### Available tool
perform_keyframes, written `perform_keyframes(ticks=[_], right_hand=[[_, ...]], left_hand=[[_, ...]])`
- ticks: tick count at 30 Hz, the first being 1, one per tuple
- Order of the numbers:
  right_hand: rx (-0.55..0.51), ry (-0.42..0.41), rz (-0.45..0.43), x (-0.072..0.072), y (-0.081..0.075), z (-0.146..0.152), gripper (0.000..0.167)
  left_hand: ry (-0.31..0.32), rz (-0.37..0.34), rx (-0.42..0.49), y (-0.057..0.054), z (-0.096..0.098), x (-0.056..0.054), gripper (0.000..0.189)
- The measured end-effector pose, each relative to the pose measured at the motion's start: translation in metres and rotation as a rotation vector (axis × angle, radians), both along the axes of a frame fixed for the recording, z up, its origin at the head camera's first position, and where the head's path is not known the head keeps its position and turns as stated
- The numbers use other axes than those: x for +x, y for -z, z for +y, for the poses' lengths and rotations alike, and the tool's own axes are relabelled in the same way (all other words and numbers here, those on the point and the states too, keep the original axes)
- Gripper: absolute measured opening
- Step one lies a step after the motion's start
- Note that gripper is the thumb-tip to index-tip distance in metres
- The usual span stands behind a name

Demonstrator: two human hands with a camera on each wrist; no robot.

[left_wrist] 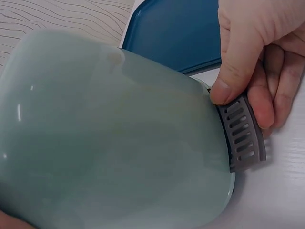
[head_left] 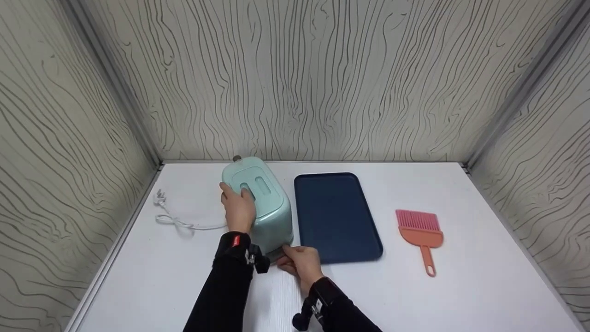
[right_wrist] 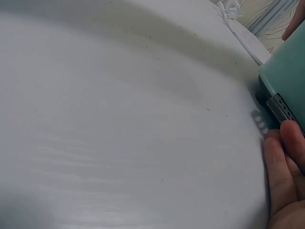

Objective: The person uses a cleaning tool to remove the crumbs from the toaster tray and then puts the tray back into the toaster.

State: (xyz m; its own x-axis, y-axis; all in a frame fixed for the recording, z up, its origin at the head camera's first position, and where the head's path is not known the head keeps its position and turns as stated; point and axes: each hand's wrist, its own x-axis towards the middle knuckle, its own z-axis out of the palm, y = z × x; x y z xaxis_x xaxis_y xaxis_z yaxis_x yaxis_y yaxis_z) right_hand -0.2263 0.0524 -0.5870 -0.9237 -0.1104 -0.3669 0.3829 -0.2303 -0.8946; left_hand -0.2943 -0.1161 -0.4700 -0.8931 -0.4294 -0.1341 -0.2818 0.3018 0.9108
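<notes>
A mint-green toaster with two slots in its top stands on the white table. My left hand holds it at its left upper edge, the thumb on top by a slot and the fingers at the side. Low at the toaster's near end, a grey slotted crumb tray sticks partly out. My right hand pinches this tray's end between thumb and fingers, close over the table. The rest of the crumb tray is hidden inside the toaster.
A dark blue rectangular tray lies just right of the toaster. Farther right is an orange-handled brush with pink bristles. The toaster's white cord and plug lie to the left. Patterned panels wall in the table's back and sides.
</notes>
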Motion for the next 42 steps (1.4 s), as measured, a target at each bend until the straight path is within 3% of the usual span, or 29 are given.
perform_keyframes(ticks=[22, 42], right_hand=[[0.007, -0.018, -0.061, 0.0058, -0.007, 0.0016, 0.027], [0.038, -0.029, -0.03, 0.0103, -0.0068, 0.0071, 0.028]], left_hand=[[0.001, -0.015, -0.034, -0.0011, 0.0033, -0.0025, 0.071], [-0.018, 0.004, -0.043, -0.0004, 0.0061, -0.0037, 0.071]])
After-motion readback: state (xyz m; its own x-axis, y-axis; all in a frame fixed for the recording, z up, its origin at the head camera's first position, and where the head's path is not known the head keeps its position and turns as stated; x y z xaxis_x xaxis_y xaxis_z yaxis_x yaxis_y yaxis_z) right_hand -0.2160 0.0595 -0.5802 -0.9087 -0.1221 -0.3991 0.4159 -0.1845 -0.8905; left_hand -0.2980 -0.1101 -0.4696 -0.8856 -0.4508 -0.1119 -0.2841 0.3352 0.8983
